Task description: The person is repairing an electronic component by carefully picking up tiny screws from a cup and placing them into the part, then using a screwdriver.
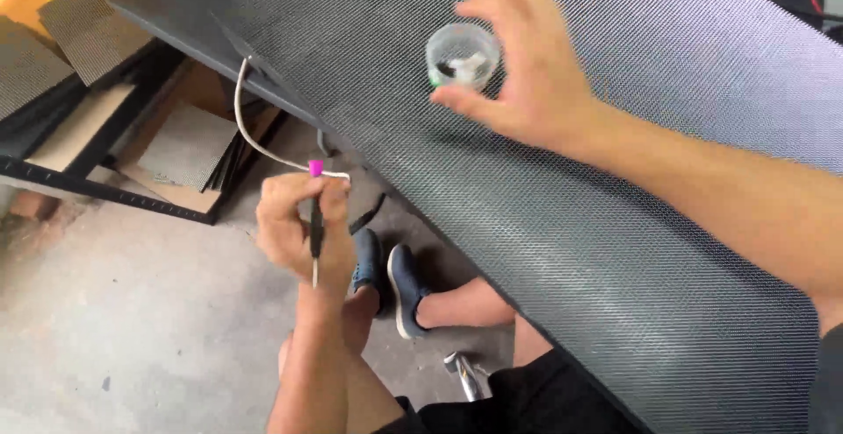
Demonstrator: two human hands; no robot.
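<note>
My left hand (303, 227) is held off the edge of the dark mesh-patterned tabletop (615, 179), over the floor. It grips a thin black screwdriver (315, 232) with a pink cap, tip pointing down. My right hand (527, 74) hovers over the table with fingers curled around a small clear plastic cup (463, 54). The cup holds small pale and green bits. A white cable (250, 131) runs from the table edge to my left hand.
Below the table are my two dark shoes (391, 276) on a grey concrete floor (105, 329). A black rack with stacked cardboard and mesh panels (167, 148) stands at the left. A metal chair part (463, 372) shows near my knee.
</note>
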